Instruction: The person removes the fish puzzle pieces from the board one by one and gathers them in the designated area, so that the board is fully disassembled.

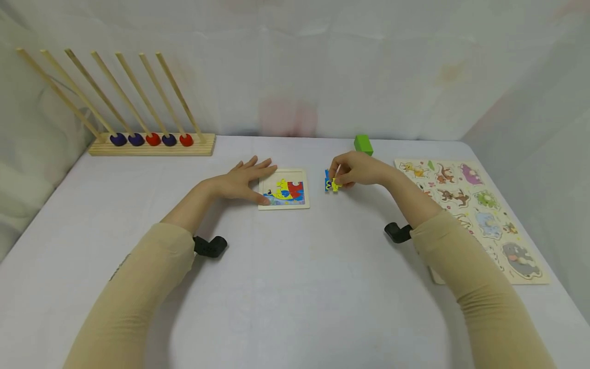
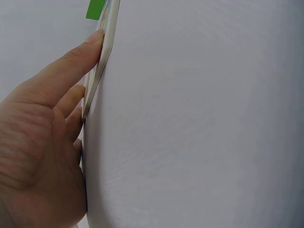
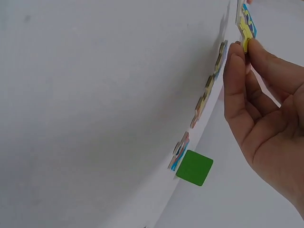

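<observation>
Tan sleeves [image 1: 152, 277], left one's dark marks [image 1: 120, 267] unreadable, reach toward a framed puzzle [image 1: 292, 207]; left hand [image 1: 235, 182], fingers spread, touches it; right hand [image 1: 361, 168] pinches a yellow piece [image 3: 245, 32] to the puzzle's right.

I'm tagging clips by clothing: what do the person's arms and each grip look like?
Left sleeve and right sleeve are beige; small, unreadable dark marks show on the left one's outer edge. A bent black left fitting and similar right fitting project by the sleeve ends. Left grip and right grip wear no gloves.
</observation>
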### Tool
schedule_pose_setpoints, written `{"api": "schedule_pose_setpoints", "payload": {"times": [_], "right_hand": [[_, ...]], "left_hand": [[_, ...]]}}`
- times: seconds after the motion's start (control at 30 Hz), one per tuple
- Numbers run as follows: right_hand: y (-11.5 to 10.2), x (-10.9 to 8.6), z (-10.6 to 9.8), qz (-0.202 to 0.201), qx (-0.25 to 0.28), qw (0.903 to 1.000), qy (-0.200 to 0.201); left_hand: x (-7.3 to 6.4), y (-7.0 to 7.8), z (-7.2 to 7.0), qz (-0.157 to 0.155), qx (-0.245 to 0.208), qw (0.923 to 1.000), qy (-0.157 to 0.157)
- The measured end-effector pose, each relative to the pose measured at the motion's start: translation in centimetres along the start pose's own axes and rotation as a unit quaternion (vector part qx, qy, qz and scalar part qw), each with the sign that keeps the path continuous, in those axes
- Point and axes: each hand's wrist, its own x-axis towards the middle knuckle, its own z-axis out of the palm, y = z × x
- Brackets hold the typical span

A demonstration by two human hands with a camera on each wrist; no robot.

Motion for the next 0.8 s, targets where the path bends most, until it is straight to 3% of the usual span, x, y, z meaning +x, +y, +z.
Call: {"api": "schedule_pose_setpoints", "payload": {"times": [0.23, 0.8], "right_hand": [[0.46, 0.00, 0.06, -0.001, -0.003, 0.9997, -0.023], [0.88, 0.15, 0.08, 0.022, -0.017, 0.9991, -0.033]], "left_hand": [[0.03, -0.05, 0.03, -0.002, -0.003, 1.0000, -0.002], [0.02, 0.02, 0.06, -0.003, -0.003, 1.0000, -0.001]]}}
